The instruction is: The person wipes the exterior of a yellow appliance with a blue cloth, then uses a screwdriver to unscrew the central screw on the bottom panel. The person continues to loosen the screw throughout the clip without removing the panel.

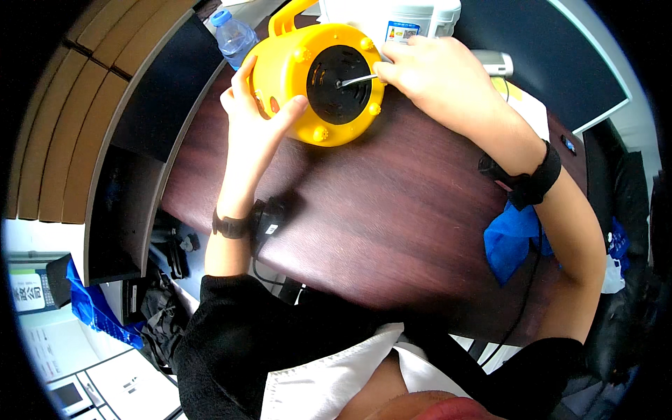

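A yellow appliance with a handle lies tipped on its side, its round black vented base plate turned toward me. Small yellow knobbed feet ring the plate. My left hand grips the appliance's left side, thumb along the lower edge near the base. In the closed fingers of my right hand is a thin metal rod-like tool; its tip meets the middle of the black plate. The fingers hide the tool's other end, so its exact kind cannot be made out.
Behind the appliance stand a blue-capped plastic bottle and a white lidded container. A blue cloth lies at the table's right edge, near a dark cable. Dark partitions border the dark wooden table.
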The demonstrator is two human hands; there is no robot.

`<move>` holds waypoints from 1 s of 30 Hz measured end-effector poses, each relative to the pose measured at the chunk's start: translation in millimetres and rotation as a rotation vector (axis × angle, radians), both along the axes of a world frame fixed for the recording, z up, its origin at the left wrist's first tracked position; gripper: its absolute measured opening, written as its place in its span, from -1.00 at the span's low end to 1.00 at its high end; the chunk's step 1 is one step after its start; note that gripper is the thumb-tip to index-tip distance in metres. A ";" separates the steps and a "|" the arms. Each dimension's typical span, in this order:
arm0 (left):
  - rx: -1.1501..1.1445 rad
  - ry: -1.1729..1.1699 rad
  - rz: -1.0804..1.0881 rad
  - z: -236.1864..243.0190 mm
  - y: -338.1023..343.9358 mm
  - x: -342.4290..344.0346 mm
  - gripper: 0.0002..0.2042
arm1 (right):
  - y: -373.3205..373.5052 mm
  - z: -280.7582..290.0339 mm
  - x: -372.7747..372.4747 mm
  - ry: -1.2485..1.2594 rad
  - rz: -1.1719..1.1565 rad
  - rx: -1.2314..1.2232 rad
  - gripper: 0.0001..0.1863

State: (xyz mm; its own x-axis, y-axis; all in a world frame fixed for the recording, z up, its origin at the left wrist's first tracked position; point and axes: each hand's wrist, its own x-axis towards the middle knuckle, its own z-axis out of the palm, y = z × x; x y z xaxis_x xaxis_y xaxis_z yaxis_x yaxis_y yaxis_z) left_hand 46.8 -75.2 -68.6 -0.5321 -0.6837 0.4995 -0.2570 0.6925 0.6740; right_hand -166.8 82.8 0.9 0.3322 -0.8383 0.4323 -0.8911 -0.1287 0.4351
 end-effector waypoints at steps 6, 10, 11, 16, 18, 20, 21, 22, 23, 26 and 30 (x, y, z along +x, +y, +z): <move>0.033 0.028 0.027 8.4 13.6 -0.8 -0.21 | 15.9 -21.6 18.5 -1.375 -0.214 0.374 -0.77; 0.046 0.033 0.023 10.1 16.2 -1.2 -0.19 | 14.8 -30.0 32.0 -1.686 -0.297 0.526 -0.76; 0.047 0.035 0.022 9.8 15.7 -1.1 -0.19 | 13.6 -31.6 32.5 -1.684 -0.298 0.523 -0.76; 0.041 -0.031 0.032 7.5 6.9 1.5 -0.04 | 12.4 -29.6 39.7 -1.619 -0.317 0.511 -0.77; 0.043 -0.029 0.025 8.6 8.5 1.2 -0.03 | 13.4 -29.4 41.3 -1.592 -0.330 0.500 -0.77; 0.053 -0.033 0.026 10.3 9.7 1.2 -0.03 | 13.6 -30.5 41.0 -1.589 -0.346 0.486 -0.76; 0.062 -0.037 0.030 10.9 10.0 1.6 -0.03 | 13.5 -31.0 41.8 -1.591 -0.355 0.484 -0.76; 0.072 -0.042 0.034 10.7 10.3 1.9 -0.03 | 13.7 -31.5 42.8 -1.593 -0.365 0.482 -0.76; 0.069 -0.038 0.033 10.6 10.4 1.8 -0.03 | 13.7 -31.5 43.4 -1.593 -0.373 0.478 -0.76; 0.055 -0.025 0.024 9.9 10.0 1.4 -0.03 | 14.0 -33.8 44.8 -1.526 -0.369 0.435 -0.77; 0.023 -0.029 0.010 8.3 9.0 1.9 -0.04 | 13.6 -46.0 33.6 -1.019 -0.198 0.215 -0.80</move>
